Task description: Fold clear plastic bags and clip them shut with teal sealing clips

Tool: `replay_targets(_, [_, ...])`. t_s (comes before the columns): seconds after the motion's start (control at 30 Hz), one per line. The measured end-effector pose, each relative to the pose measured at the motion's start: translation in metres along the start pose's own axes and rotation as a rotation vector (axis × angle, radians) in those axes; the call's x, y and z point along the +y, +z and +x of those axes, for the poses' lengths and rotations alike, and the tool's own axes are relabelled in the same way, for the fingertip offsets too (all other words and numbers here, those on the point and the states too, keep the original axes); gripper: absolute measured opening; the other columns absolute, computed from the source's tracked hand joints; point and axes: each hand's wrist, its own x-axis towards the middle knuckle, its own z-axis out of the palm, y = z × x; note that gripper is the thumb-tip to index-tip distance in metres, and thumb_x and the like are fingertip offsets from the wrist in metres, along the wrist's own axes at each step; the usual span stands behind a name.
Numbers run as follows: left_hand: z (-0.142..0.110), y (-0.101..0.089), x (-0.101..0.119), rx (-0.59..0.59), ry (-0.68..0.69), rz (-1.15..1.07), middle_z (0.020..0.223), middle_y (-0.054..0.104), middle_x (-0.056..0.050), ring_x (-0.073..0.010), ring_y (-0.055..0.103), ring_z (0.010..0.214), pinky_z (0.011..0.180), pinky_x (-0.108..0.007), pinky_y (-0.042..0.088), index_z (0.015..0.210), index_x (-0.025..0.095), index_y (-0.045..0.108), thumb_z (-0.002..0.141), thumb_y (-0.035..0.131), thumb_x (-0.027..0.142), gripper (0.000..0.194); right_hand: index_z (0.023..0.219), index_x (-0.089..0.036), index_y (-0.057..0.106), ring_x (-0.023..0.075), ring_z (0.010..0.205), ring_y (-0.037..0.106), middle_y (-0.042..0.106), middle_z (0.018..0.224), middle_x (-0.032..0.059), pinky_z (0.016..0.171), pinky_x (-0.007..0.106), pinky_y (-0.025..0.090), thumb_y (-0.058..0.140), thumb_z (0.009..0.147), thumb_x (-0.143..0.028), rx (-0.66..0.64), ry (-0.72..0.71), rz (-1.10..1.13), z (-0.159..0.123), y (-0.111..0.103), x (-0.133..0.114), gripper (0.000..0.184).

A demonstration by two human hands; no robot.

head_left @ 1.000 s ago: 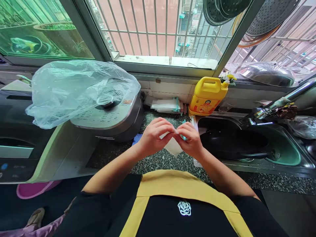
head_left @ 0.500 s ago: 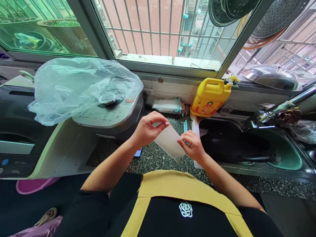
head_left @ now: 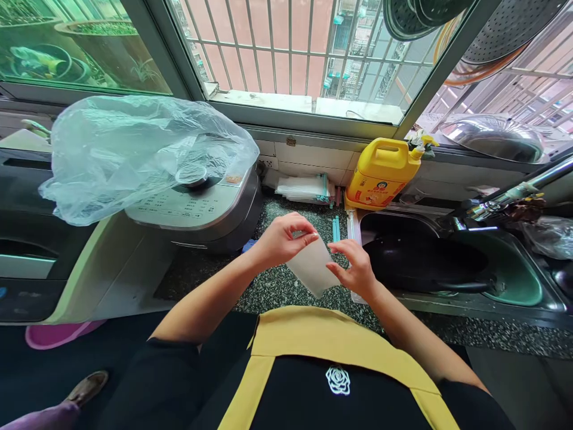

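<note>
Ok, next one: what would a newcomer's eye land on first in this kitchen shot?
Probably the bright yellow jug at the back-left corner of the sink, then the big translucent plastic bag lying over the gray appliance on the left. At center, the left hand pinches a pale sheet above the speckled counter, with the right hand open close beside it.
</note>
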Motion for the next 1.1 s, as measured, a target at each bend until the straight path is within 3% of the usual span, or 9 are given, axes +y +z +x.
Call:
replay_targets(0.1, [0.002,0.007,0.005,-0.028,0.005,-0.023,0.07,0.068,-0.004,-0.0128,0.059,0.066,0.063,-0.025,0.047,0.072,0.015,0.067,0.08,0.062,0.023,0.012,0.082,-0.02,0.059,0.0165,0.07,0.053,0.062,0.074,0.0037,0.066,0.031,0.042,0.056,0.086,-0.033,0.038,-0.004,0.065,0.025,0.001,-0.013,0.013])
replay_targets(0.2, [0.003,0.009,0.006,0.013,-0.003,-0.059,0.074,0.068,-0.004,-0.0127,0.059,0.069,0.064,-0.025,0.048,0.077,0.015,0.065,0.08,0.062,0.023,0.009,0.065,-0.021,0.051,0.0129,0.059,0.046,0.053,0.06,-0.0004,0.059,0.028,0.037,0.051,0.089,-0.025,0.042,0.018,0.128,0.037,0.005,-0.02,0.025])
replay_targets(0.37, [-0.001,0.011,-0.001,0.009,-0.02,-0.051,0.066,0.064,-0.002,-0.0113,0.055,0.064,0.061,-0.024,0.044,0.067,0.015,0.061,0.08,0.058,0.019,0.014,0.064,-0.02,0.05,0.0123,0.059,0.044,0.051,0.06,-0.0014,0.057,0.027,0.037,0.054,0.087,-0.031,-0.04,0.073,0.188,0.034,0.009,-0.018,0.025])
replay_targets(0.47, [-0.009,0.017,-0.01,-0.004,-0.129,-0.136,0.069,0.063,-0.002,-0.0115,0.055,0.066,0.063,-0.024,0.044,0.077,0.016,0.063,0.079,0.061,0.026,0.011,0.063,-0.02,0.052,0.0122,0.059,0.045,0.051,0.059,-0.0012,0.057,0.027,0.037,0.053,0.087,-0.031,-0.06,0.148,0.228,0.029,0.01,-0.015,0.027])
replay_targets(0.57, [-0.024,0.028,-0.024,0.05,-0.28,-0.317,0.075,0.062,-0.002,-0.013,0.056,0.071,0.065,-0.024,0.046,0.093,0.016,0.063,0.071,0.071,0.042,0.035,0.064,-0.02,0.055,0.0125,0.058,0.045,0.051,0.061,-0.0006,0.056,0.027,0.037,0.053,0.088,-0.033,-0.015,0.236,0.289,0.019,0.011,-0.01,0.027])
replay_targets(0.63, [-0.037,0.039,-0.034,0.068,-0.394,-0.47,0.075,0.062,-0.002,-0.0131,0.056,0.069,0.062,-0.024,0.045,0.091,0.016,0.063,0.065,0.073,0.053,0.047,0.065,-0.02,0.057,0.0132,0.059,0.045,0.051,0.062,-0.0002,0.057,0.028,0.038,0.054,0.087,-0.037,0.042,0.302,0.322,0.011,0.011,-0.006,0.028])
replay_targets(0.73, [-0.053,0.055,-0.042,0.087,-0.495,-0.612,0.07,0.058,-0.002,-0.0111,0.052,0.062,0.055,-0.023,0.041,0.075,0.014,0.063,0.063,0.07,0.061,0.049,0.064,-0.021,0.057,0.0146,0.06,0.045,0.05,0.061,0.0004,0.058,0.029,0.039,0.056,0.085,-0.042,0.087,0.368,0.343,0.0,0.013,-0.002,0.03])
replay_targets(0.87, [-0.058,0.061,-0.042,0.151,-0.451,-0.608,0.066,0.054,-0.001,-0.0101,0.048,0.06,0.053,-0.023,0.039,0.063,0.013,0.061,0.069,0.067,0.058,0.046,0.065,-0.02,0.059,0.0155,0.062,0.049,0.054,0.064,0.0017,0.059,0.03,0.042,0.057,0.083,-0.048,0.07,0.422,0.384,-0.008,0.019,-0.001,0.033])
replay_targets(1.1, [-0.048,0.049,-0.042,0.14,-0.34,-0.506,0.073,0.057,-0.004,-0.0126,0.052,0.067,0.059,-0.024,0.042,0.068,0.014,0.059,0.076,0.062,0.052,0.038,0.078,-0.021,0.069,0.0194,0.071,0.058,0.066,0.075,0.0053,0.067,0.035,0.049,0.055,0.084,-0.049,0.016,0.446,0.43,-0.008,0.023,-0.003,0.032])
